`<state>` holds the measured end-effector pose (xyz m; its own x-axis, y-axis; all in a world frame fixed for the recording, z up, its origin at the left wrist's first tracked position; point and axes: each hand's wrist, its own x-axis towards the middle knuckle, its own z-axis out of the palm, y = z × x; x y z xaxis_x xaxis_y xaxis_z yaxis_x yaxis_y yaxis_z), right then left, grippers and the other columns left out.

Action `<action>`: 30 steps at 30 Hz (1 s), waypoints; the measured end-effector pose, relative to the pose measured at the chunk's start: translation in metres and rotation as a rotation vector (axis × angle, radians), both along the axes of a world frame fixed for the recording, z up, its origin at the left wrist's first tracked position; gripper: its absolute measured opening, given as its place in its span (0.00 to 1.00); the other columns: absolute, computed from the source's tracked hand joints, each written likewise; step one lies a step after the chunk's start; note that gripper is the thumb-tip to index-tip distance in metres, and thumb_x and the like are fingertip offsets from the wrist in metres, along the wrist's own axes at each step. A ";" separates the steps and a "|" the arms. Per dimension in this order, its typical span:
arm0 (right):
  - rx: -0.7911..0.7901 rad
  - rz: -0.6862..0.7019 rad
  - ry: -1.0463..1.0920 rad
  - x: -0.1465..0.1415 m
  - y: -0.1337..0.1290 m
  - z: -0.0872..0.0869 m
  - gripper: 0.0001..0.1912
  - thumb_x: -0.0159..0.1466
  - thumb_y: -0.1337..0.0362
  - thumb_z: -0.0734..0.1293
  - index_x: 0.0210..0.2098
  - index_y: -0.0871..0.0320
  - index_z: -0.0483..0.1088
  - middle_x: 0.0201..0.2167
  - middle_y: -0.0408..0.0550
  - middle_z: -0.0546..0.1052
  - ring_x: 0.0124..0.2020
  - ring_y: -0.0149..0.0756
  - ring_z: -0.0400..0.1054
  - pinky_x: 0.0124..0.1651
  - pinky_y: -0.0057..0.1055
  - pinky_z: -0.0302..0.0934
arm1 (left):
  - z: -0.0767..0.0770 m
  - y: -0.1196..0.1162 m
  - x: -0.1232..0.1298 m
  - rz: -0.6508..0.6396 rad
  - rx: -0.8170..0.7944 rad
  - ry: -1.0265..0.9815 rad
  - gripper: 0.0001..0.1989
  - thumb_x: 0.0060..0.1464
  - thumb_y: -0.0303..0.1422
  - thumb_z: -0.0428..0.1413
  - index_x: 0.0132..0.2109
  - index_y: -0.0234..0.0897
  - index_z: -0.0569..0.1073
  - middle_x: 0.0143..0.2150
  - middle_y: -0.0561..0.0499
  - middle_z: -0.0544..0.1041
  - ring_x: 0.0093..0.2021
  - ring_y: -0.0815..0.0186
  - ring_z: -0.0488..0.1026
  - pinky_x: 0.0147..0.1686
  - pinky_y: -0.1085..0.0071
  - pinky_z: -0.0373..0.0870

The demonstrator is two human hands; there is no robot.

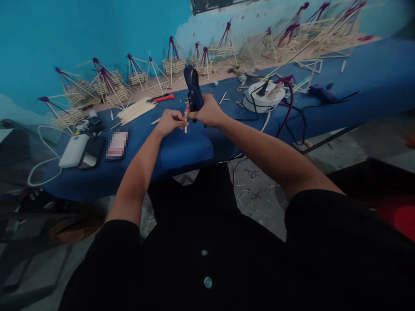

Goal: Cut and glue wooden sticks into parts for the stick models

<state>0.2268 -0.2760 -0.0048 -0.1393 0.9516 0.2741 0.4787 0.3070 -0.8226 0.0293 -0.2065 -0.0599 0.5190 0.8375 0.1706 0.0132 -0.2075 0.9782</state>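
My left hand (170, 122) is closed in a pinch on a short pale wooden stick (186, 126) above the blue table cover (188, 149). My right hand (210, 111) is wrapped round a dark blue hand tool (193, 88), which looks like a glue gun and points down close to the stick. The two hands almost meet at the stick. A bundle of long thin sticks (134, 111) lies left of my left hand, with an orange cutter (164, 98) beside its right end.
Stick models with purple-tied tops (173, 54) line the wall side. A round white power outlet (264, 97) with black and red cables sits on the right. On the left are a white power bank (74, 150) and a blurred-out item (117, 144).
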 end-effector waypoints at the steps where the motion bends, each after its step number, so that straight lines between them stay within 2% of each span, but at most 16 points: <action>1: 0.006 0.010 0.023 0.000 0.000 -0.001 0.24 0.55 0.60 0.75 0.51 0.58 0.77 0.49 0.61 0.85 0.54 0.56 0.80 0.62 0.57 0.78 | 0.000 0.000 0.000 0.004 0.009 0.000 0.15 0.41 0.25 0.77 0.25 0.34 0.77 0.25 0.52 0.81 0.26 0.67 0.81 0.32 0.71 0.80; 4: 0.024 0.022 0.047 0.000 -0.001 -0.002 0.25 0.53 0.59 0.76 0.49 0.60 0.76 0.46 0.62 0.85 0.50 0.56 0.81 0.60 0.57 0.78 | -0.001 -0.002 0.001 0.003 0.018 0.011 0.12 0.42 0.25 0.77 0.28 0.33 0.80 0.26 0.51 0.82 0.28 0.67 0.81 0.35 0.69 0.81; 8: 0.013 -0.002 -0.034 0.000 -0.004 -0.001 0.24 0.58 0.55 0.76 0.51 0.57 0.76 0.45 0.57 0.84 0.47 0.52 0.80 0.56 0.54 0.80 | 0.002 -0.008 0.001 -0.032 -0.001 0.031 0.11 0.45 0.29 0.77 0.35 0.30 0.86 0.33 0.46 0.87 0.34 0.62 0.84 0.41 0.64 0.85; 12: 0.003 -0.002 -0.081 0.000 -0.006 0.000 0.25 0.60 0.53 0.75 0.54 0.56 0.76 0.47 0.56 0.85 0.49 0.53 0.80 0.56 0.56 0.80 | 0.005 -0.012 0.003 -0.036 -0.005 0.026 0.12 0.46 0.33 0.77 0.34 0.32 0.85 0.32 0.46 0.87 0.34 0.61 0.85 0.39 0.65 0.84; 17: 0.107 -0.039 -0.180 0.012 -0.010 0.010 0.21 0.65 0.54 0.74 0.54 0.57 0.77 0.49 0.58 0.84 0.53 0.55 0.80 0.61 0.56 0.78 | 0.010 -0.023 0.005 0.044 -0.022 -0.023 0.14 0.45 0.34 0.78 0.32 0.32 0.84 0.30 0.47 0.85 0.32 0.62 0.85 0.35 0.67 0.81; 21: 0.166 -0.064 -0.173 0.031 -0.027 0.025 0.18 0.66 0.55 0.74 0.52 0.56 0.78 0.49 0.56 0.84 0.53 0.56 0.80 0.63 0.58 0.77 | 0.017 -0.058 -0.004 0.103 -0.104 -0.117 0.16 0.47 0.40 0.77 0.38 0.33 0.86 0.33 0.48 0.86 0.31 0.64 0.85 0.33 0.68 0.80; 24: 0.200 -0.024 -0.149 0.042 -0.052 0.031 0.14 0.64 0.57 0.73 0.48 0.54 0.78 0.47 0.52 0.85 0.51 0.54 0.82 0.64 0.57 0.77 | 0.019 -0.097 -0.013 0.167 -0.108 -0.180 0.17 0.51 0.43 0.75 0.43 0.36 0.88 0.32 0.51 0.85 0.25 0.70 0.78 0.28 0.71 0.76; 27: 0.225 -0.026 -0.206 0.045 -0.080 0.029 0.13 0.64 0.58 0.71 0.46 0.52 0.78 0.44 0.51 0.86 0.47 0.53 0.83 0.60 0.55 0.78 | 0.021 -0.137 -0.021 0.257 -0.041 -0.259 0.16 0.57 0.44 0.71 0.49 0.43 0.90 0.35 0.52 0.86 0.22 0.75 0.69 0.21 0.72 0.65; 30: 0.300 -0.071 -0.328 0.041 -0.105 0.022 0.18 0.62 0.57 0.69 0.49 0.56 0.79 0.45 0.56 0.87 0.47 0.58 0.84 0.58 0.57 0.77 | 0.023 -0.169 -0.025 0.341 0.006 -0.217 0.17 0.66 0.47 0.65 0.57 0.49 0.88 0.39 0.51 0.88 0.23 0.74 0.66 0.22 0.70 0.66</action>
<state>0.2677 -0.3809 0.0172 -0.2022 0.8468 0.4919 0.7280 0.4659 -0.5029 0.0041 -0.3751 -0.0366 0.1629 0.9541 0.2513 -0.1249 -0.2327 0.9645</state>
